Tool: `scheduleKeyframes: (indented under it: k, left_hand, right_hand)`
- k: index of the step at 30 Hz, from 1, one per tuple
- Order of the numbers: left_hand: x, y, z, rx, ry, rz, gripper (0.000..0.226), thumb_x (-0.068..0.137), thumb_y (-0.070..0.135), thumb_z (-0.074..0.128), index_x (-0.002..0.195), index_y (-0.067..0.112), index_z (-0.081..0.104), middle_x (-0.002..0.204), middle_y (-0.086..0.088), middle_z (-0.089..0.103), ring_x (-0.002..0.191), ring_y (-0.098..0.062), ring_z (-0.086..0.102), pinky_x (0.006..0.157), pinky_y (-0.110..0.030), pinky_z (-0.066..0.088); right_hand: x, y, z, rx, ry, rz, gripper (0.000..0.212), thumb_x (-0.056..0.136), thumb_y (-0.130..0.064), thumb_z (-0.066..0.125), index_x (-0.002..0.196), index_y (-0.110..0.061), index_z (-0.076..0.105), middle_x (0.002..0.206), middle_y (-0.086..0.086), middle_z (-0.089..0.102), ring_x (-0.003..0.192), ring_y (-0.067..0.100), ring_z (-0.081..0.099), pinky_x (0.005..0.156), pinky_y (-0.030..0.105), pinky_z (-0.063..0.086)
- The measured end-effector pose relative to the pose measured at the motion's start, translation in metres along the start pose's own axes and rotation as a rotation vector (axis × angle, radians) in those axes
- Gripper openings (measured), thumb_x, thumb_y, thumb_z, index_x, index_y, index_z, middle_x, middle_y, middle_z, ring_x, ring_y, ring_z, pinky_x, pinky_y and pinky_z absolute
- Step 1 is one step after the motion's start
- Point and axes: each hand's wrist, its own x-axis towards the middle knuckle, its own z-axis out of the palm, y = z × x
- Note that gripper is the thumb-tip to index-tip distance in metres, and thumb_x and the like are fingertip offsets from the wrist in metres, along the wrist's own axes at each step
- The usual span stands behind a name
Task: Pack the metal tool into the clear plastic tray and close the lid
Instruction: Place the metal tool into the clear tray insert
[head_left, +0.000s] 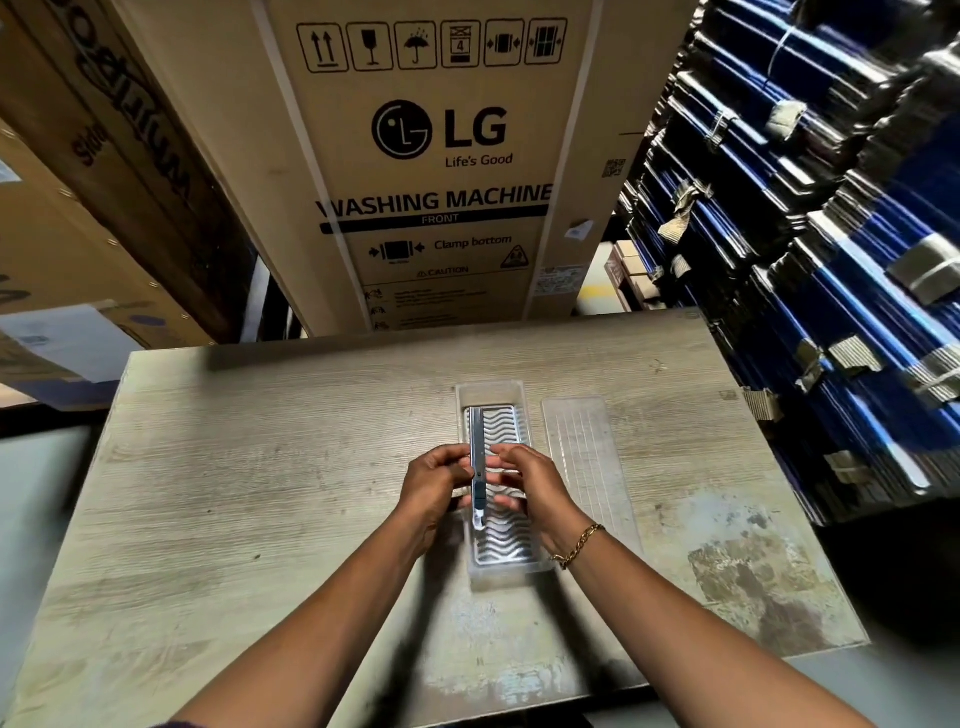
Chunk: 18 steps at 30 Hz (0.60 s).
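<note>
A long, narrow metal tool stands on edge over the clear plastic tray, running lengthwise along its left side. My left hand pinches the tool from the left and my right hand from the right, near its lower half. The tray lies in the middle of the wooden table and has a wavy-patterned insert inside. Its clear ribbed lid lies flat on the table just right of the tray, apart from it.
A large cardboard washing machine box stands behind the table's far edge. Stacks of blue and black bundled flat packs rise at the right, close to the table's right edge. More cartons lean at the left.
</note>
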Motion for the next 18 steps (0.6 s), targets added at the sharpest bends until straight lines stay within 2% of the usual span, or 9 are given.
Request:
scheduleKeyframes:
  k: [4,9,14,18]
  left_hand:
    - [0.005,-0.007,0.014,0.028,0.015,-0.005,0.024,0.093,-0.006,0.057,0.098,0.014,0.069,0.078,0.000,0.071,0.060,-0.011,0.066,0.052,-0.022,0.054]
    - [0.012,-0.013,0.025,0.073,0.030,-0.016,0.027,0.089,-0.009,0.055,0.101,0.012,0.068,0.084,-0.006,0.071,0.069,-0.020,0.067,0.057,-0.026,0.056]
    - [0.020,-0.018,0.030,0.088,0.054,-0.021,0.024,0.091,0.012,0.064,0.115,0.014,0.067,0.098,-0.008,0.074,0.085,-0.020,0.069,0.065,-0.030,0.052]
    - [0.022,-0.019,0.032,0.092,0.042,-0.021,0.024,0.094,0.023,0.062,0.114,0.011,0.068,0.109,-0.007,0.073,0.100,-0.021,0.070,0.073,-0.032,0.051]
  right_hand:
    - [0.005,0.001,-0.012,-0.041,0.026,0.031,0.022,0.102,-0.023,0.048,0.107,-0.020,0.069,0.110,0.005,0.072,0.092,0.016,0.067,0.067,0.027,0.053]
    - [0.009,0.003,-0.019,-0.065,0.041,0.038,0.024,0.103,-0.024,0.045,0.110,-0.018,0.068,0.110,0.003,0.070,0.094,0.017,0.064,0.071,0.031,0.056]
    - [0.014,0.005,-0.023,-0.119,0.049,0.052,0.025,0.104,-0.027,0.044,0.112,-0.021,0.067,0.109,-0.001,0.068,0.095,0.015,0.060,0.081,0.038,0.054]
    - [0.018,0.005,-0.023,-0.167,0.053,0.041,0.022,0.104,-0.023,0.043,0.105,-0.024,0.065,0.108,0.000,0.064,0.093,0.014,0.059,0.079,0.038,0.052]
